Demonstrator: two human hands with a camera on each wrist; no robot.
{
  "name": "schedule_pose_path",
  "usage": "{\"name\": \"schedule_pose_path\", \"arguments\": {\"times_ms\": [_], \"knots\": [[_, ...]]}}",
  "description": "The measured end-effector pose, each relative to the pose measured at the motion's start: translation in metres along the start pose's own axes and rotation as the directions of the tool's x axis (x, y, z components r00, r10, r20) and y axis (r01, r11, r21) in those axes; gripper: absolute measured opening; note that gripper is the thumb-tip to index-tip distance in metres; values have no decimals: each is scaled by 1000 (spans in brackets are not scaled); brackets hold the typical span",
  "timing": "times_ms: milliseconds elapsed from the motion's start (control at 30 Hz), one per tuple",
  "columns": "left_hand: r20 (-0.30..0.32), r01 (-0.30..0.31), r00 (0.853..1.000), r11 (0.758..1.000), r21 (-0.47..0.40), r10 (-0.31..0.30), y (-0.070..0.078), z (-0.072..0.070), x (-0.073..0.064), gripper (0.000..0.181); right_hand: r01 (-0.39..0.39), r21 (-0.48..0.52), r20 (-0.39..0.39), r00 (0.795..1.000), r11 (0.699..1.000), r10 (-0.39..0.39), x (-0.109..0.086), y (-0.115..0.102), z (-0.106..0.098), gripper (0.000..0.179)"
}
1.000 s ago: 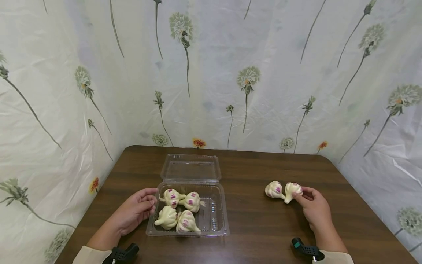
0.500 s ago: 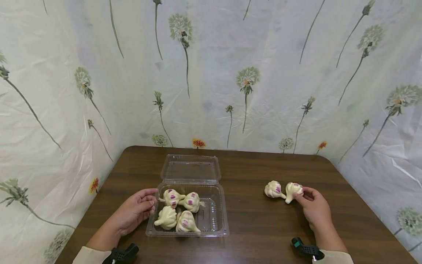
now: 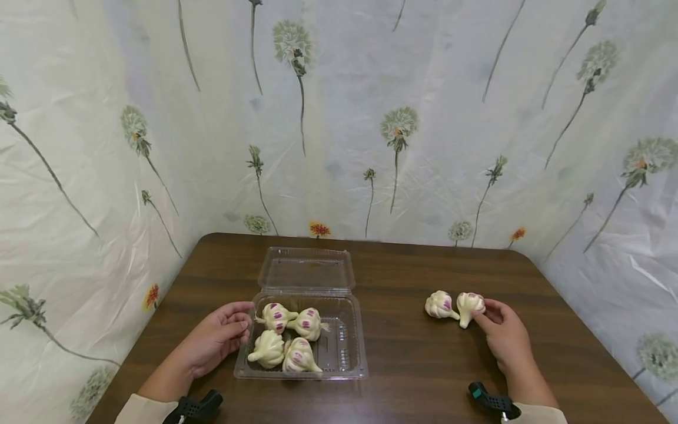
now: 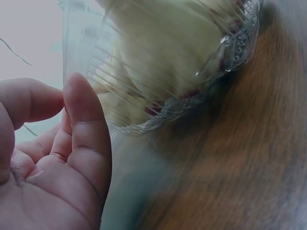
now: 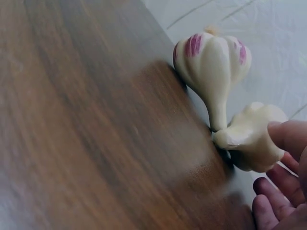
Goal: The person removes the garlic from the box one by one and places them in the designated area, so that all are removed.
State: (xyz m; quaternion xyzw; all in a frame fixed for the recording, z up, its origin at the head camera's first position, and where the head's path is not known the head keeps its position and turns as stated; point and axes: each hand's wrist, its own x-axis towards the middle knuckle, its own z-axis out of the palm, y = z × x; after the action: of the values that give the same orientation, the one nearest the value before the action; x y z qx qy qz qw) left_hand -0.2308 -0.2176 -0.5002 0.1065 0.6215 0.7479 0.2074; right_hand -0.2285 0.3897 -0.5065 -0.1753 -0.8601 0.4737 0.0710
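In the head view my left hand [image 3: 215,340] is at the left side of a clear plastic clamshell container [image 3: 354,335], pinching its rim between thumb and forefinger. Several garlic bulbs [image 3: 300,355] with purple patches lie in the container's left and middle part. To the right, my right hand [image 3: 509,338] grips a garlic bulb [image 3: 469,304] by its right side, its stem pointing toward me. A second loose garlic bulb [image 3: 439,304] lies just left of it on the table. The right wrist view shows the held bulb [image 5: 256,143] close against the loose bulb's stem [image 5: 218,112].
The container's lid [image 3: 307,270] stands hinged back, away from me. Both lie on a brown wood-grain table [image 3: 397,359] with rounded far corners. A dandelion-print sheet [image 3: 339,118] hangs behind the table and on both sides.
The garlic bulb in my right hand has turned slightly, shifting a little right and then back left. My left hand and the container stay in place.
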Motion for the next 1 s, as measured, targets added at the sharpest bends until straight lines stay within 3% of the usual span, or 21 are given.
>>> {"name": "schedule_pose_path", "arguments": {"times_ms": [533,667,1000], "knots": [[-8,1,1000,1000,0,-1,0,-1,0,59,-20,29,-98,995,999,23,-1,-3,2,76],[-1,0,1000,1000,-3,0,0,0,1,58,-30,62,-186,982,998,41,-3,-8,1,75],[-5,3,1000,1000,4,-3,-1,-1,0,58,100,94,-344,937,991,-62,-10,-22,6,59]]}}
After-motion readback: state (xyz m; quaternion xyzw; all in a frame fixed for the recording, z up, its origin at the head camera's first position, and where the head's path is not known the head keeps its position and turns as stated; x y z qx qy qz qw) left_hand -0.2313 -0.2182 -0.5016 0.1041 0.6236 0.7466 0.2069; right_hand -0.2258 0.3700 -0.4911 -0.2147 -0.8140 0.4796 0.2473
